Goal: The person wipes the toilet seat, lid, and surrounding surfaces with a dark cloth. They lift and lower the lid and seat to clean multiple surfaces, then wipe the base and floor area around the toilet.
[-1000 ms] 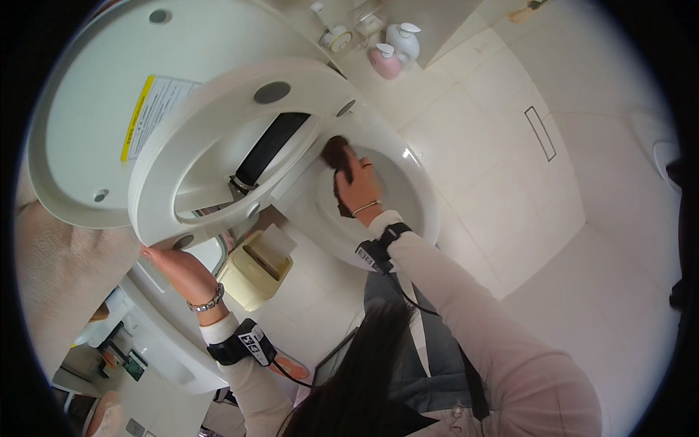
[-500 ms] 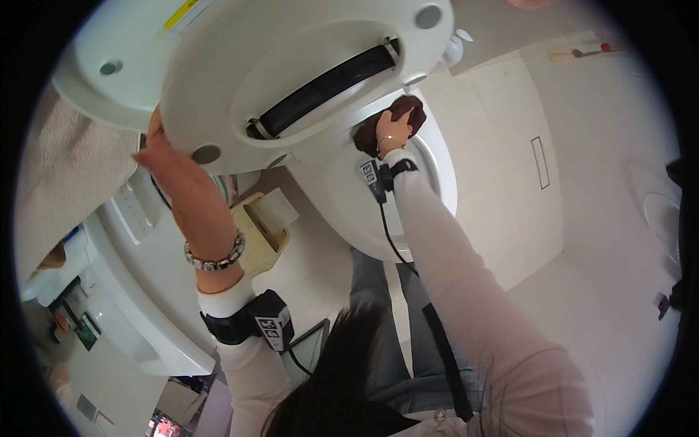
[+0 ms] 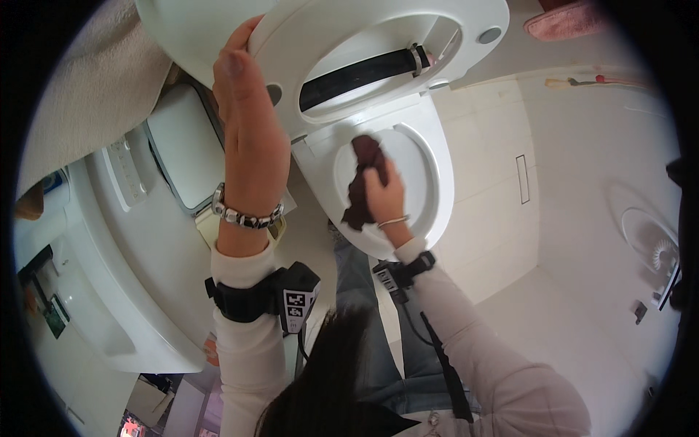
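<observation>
My left hand [image 3: 251, 138] grips the left edge of a raised white toilet seat [image 3: 287, 54], its thumb on the near face and its fingers around the edge. Through the seat's opening shows a dark curved band [image 3: 357, 80] with a metal clasp at its right end. Behind the seat, part of the pale raised lid [image 3: 196, 33] is visible. Below, my right hand [image 3: 387, 193] is closed on a crumpled dark brown cloth [image 3: 360, 193] over the toilet bowl [image 3: 441, 178]. Whether the cloth touches the bowl I cannot tell.
At left are a beige towel [image 3: 80, 95], a bin with a pale lid [image 3: 186, 138], a cream container [image 3: 207, 227] and a white washbasin [image 3: 116, 313]. A floor drain [image 3: 523, 178] lies to the right. Pink fabric [image 3: 564, 22] shows at the upper right.
My right hand has brought the cloth from the back of the bowl toward its front. The seat and my left hand appear farther up and right, partly because the view has shifted.
</observation>
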Demonstrator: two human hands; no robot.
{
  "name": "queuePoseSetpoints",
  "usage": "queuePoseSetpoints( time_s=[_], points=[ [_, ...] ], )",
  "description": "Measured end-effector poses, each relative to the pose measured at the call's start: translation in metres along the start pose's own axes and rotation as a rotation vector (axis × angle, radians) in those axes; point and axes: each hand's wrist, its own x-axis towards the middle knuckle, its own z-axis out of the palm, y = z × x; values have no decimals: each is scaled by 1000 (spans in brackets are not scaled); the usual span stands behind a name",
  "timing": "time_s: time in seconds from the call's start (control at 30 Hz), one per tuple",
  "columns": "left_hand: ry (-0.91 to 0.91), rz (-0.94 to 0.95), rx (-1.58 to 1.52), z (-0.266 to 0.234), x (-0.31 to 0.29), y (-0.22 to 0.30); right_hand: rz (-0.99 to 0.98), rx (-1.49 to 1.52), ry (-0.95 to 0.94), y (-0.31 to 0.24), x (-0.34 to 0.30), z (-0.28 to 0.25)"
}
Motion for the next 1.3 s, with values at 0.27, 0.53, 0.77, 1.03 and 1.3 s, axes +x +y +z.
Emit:
queuePoseSetpoints(
  time_s=[0.27, 0.53, 0.77, 1.03, 1.3],
  points=[
    [-25, 16, 66, 4, -18, 2, 164, -253, -260, 2, 142, 30],
    [-11, -37, 128, 11, -16, 29, 236, 99, -725, 4, 56, 25],
    [3, -140, 69, 13, -14, 35, 310, -472, -794, 28, 10, -82],
    [-59, 5, 16, 10, -13, 21, 137, -403, -509, -8, 40, -127],
    [-127, -29, 114, 8, -13, 32, -223, -463, -608, -82, 84, 11]
  ],
)
